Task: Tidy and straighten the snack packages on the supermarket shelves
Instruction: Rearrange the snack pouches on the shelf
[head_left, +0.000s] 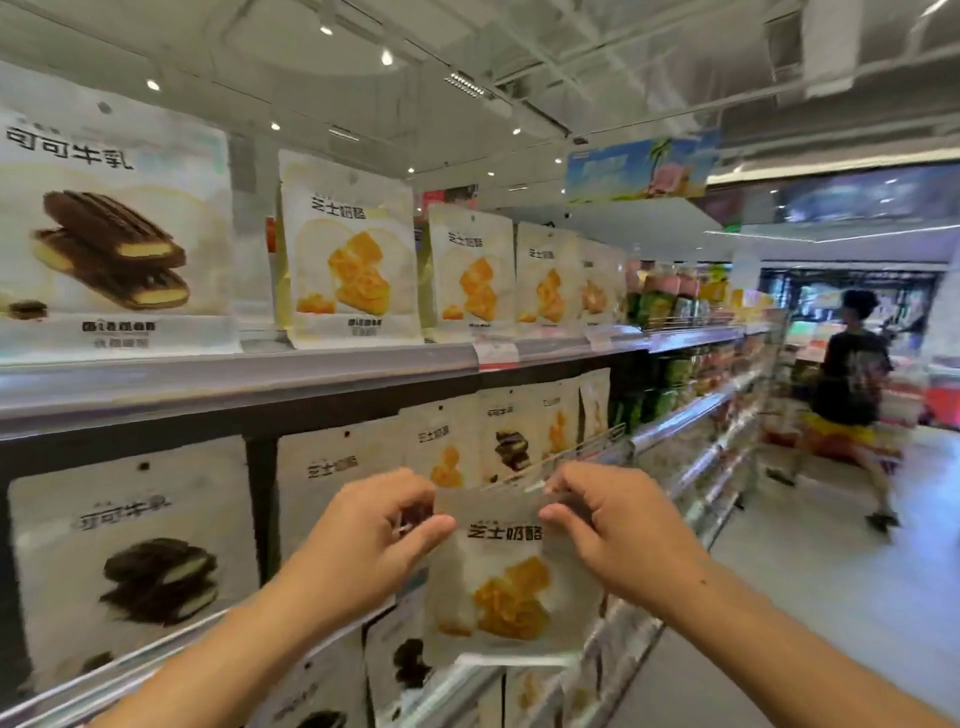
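I hold a white snack pouch (511, 582) with a yellow cake picture in front of the middle shelf. My left hand (371, 535) pinches its top left corner. My right hand (608, 525) pinches the top right corner. The pouch hangs upright between both hands, out in front of the shelf rail (613, 629). Behind it stand more pouches of the same cheese kind (332, 467) and a chocolate kind (140, 551) on the same shelf. The top shelf carries a row of cheese pouches (353, 254) and a large chocolate pouch (109, 218).
Shelving (363, 374) runs along my left and recedes to the right. Green and pink packs (665, 301) fill the far sections. The aisle floor (831, 597) opens on the right. A person in a dark shirt (852, 384) walks at the aisle's far end.
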